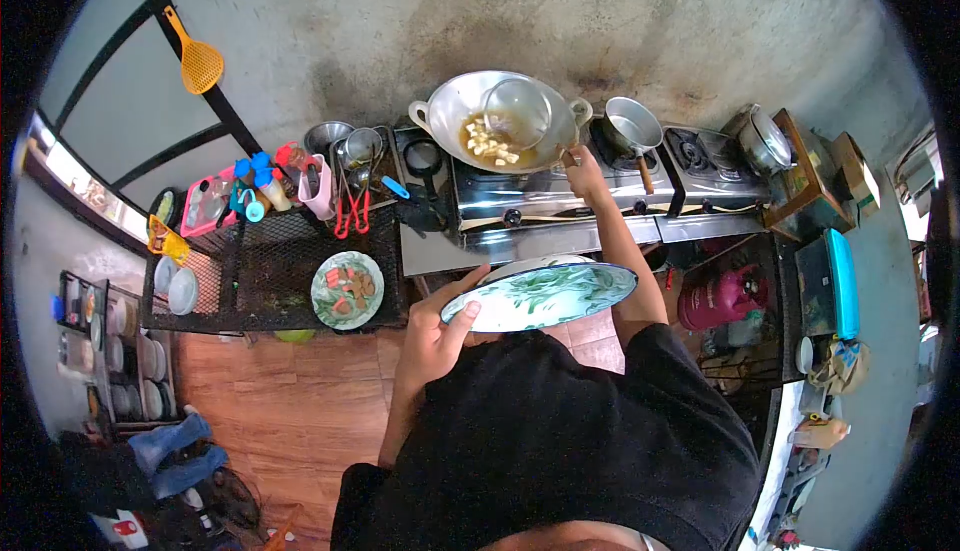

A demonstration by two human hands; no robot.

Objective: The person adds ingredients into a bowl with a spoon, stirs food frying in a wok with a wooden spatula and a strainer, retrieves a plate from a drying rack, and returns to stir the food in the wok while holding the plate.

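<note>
My left hand grips the edge of a white enamel plate with green leaf-like markings and a dark rim. The plate is tilted in front of my chest, with no food visible on it. My right hand is closed around the handle of a round mesh strainer, whose bowl is inside the large silver wok. Pale cubed pieces lie in brownish oil at the bottom of the wok, beside the strainer. The wok sits on the stove.
Right of the wok stand a saucepan with a wooden handle and a lidded pot. A plate with reddish and brown pieces rests on the black mesh rack at left. Beneath the counter is a pink gas cylinder.
</note>
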